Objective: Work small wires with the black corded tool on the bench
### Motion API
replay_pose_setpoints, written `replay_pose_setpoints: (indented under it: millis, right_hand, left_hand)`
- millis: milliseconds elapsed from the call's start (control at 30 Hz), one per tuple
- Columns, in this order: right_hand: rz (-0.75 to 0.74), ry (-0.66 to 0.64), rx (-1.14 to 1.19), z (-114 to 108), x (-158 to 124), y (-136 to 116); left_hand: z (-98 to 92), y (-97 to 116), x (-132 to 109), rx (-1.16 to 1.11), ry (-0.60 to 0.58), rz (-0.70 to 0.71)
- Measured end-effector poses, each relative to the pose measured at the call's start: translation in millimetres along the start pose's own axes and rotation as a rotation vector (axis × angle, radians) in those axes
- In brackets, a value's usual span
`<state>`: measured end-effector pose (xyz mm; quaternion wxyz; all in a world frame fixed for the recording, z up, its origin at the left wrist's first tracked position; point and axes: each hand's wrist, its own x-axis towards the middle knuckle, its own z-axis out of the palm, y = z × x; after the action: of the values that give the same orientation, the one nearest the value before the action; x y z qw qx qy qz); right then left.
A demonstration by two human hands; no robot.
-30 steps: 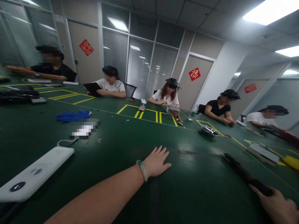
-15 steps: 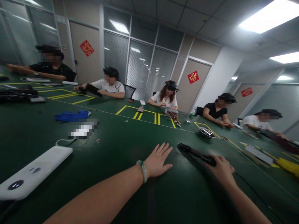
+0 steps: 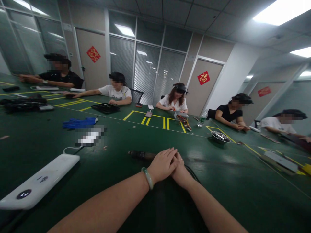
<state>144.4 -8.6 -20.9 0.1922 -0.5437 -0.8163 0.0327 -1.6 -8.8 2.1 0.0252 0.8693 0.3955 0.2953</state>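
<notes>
The left hand (image 3: pixel 160 165), fingers (image 3: pixel 167 154) extended and close together, overlaps the right hand (image 3: pixel 181 172) — whose fingers are partly hidden — forearms (image 3: pixel 111 200) slanting inward behind them.

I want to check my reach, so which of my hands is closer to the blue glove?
Your left hand. It is to the right of the blue glove and nearer your body; your right hand is farther right, up against the left hand.
</notes>
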Motion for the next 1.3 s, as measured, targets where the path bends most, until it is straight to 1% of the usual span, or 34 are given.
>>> replay_pose_setpoints:
  millis: [67, 133, 167, 233, 300, 367, 433, 500, 567, 600, 667, 767, 800, 833, 867, 900, 967, 1000, 1067, 1167, 1300]
  right_hand:
    - [0.013, 0.031, -0.015, -21.4, -8.6, 13.5]
    - [0.076, 0.012, -0.05, -46.5, -20.5, 28.8]
    - [0.124, -0.032, -0.063, -57.8, -26.9, 35.7]
    - [0.235, -0.159, -0.086, -74.5, -38.3, 45.9]
    - [0.312, -0.283, -0.122, -81.9, -46.0, 50.2]
    - [0.328, -0.349, -0.149, -81.8, -48.9, 49.2]
    - [0.328, -0.375, -0.157, -77.7, -48.1, 45.7]
    - [0.338, -0.367, -0.144, -72.0, -45.4, 43.0]
    - [0.366, -0.323, -0.116, -66.4, -42.1, 43.6]
    - [0.382, -0.286, -0.1, -64.1, -40.3, 45.3]
    - [0.417, -0.174, -0.074, -61.1, -36.1, 50.9]
    - [0.465, 0.068, -0.031, -61.3, -29.2, 60.2]
    - [0.471, 0.125, 0.0, -62.0, -27.3, 62.4]
    - [0.472, 0.142, 0.04, -62.7, -25.9, 63.7]
    - [0.468, 0.122, 0.084, -63.2, -25.0, 64.1]
    - [0.454, 0.075, 0.126, -63.4, -24.7, 63.6]
    - [0.401, -0.025, 0.179, -62.8, -25.5, 60.8]
    - [0.373, -0.053, 0.183, -62.3, -26.2, 58.9]
    - [0.336, -0.076, 0.164, -61.3, -27.5, 55.9]
    - [0.335, -0.105, 0.118, -59.8, -27.9, 54.5]
    - [0.292, -0.077, 0.071, -56.6, -27.4, 56.2]
  left_hand:
    - [1.3, -2.5, 0.9, -0.002, -0.006, 0.008]
    - [3.3, -4.3, 2.0, 0.013, -0.034, 0.019]
    - [4.4, -5.0, 2.5, 0.022, -0.056, 0.025]
    - [6.8, -6.0, 3.8, 0.038, -0.101, 0.031]
    - [8.6, -6.6, 5.3, 0.046, -0.13, 0.026]
    - [9.5, -6.2, 6.8, 0.055, -0.142, 0.018]
    - [9.3, -5.0, 8.0, 0.07, -0.145, 0.022]
    - [8.7, -3.0, 8.8, 0.087, -0.144, 0.031]
    - [8.1, -1.3, 9.1, 0.1, -0.148, 0.041]
    - [7.7, -0.8, 9.2, 0.101, -0.151, 0.049]
    - [6.8, -0.5, 9.0, 0.098, -0.157, 0.066]
    - [4.8, -0.4, 8.2, 0.093, -0.18, 0.091]
    - [4.1, 0.1, 7.8, 0.095, -0.188, 0.099]
    - [3.6, 1.1, 7.3, 0.099, -0.189, 0.108]
    - [3.3, 2.6, 6.9, 0.103, -0.182, 0.115]
    - [3.3, 4.5, 6.6, 0.109, -0.17, 0.118]
    - [4.7, 8.9, 7.0, 0.122, -0.146, 0.117]
    - [6.1, 11.0, 7.8, 0.129, -0.14, 0.114]
    - [9.7, 14.2, 10.5, 0.144, -0.141, 0.104]
    - [14.9, 16.1, 15.1, 0.151, -0.147, 0.081]
    - [16.0, 15.2, 17.2, 0.103, -0.145, 0.087]
